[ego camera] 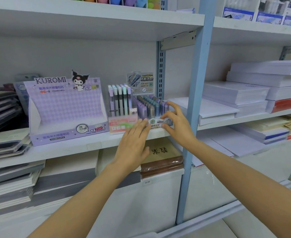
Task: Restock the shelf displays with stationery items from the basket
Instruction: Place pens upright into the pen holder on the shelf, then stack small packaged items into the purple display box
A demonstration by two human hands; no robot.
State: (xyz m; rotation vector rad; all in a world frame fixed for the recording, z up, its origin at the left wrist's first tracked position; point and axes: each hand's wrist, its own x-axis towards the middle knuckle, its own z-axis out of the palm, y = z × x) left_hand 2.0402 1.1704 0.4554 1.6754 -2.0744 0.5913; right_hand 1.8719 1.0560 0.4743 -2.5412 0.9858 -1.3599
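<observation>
- Reaching up from the bottom of view, two bare forearms stretch toward the middle shelf (72, 148), elbows low and wrists close together
- Left hand (134, 143): palm down, fingers straight and together, tips pressed flat on the front face of the lead box (151, 107); nothing is clasped
- Right hand (175, 121): fingers spread over the box's right front corner, thumb lying along the front label; it cups and touches rather than clenches
- Lead box: stands on the shelf at its front edge, full of upright grey, blue and purple tubes, touching the pink box (120, 107) on its left and close to the blue post (192, 100) on its right
- Step in hand, as I judge it: seating this display squarely in its gap
- Next move likely calls for an even push from both hands, straight back, so the tubes stay upright and the pink box is not shoved
- Further left, the Kuromi box (64, 107) looks empty, a likely spot to refill
- No basket is in view
</observation>
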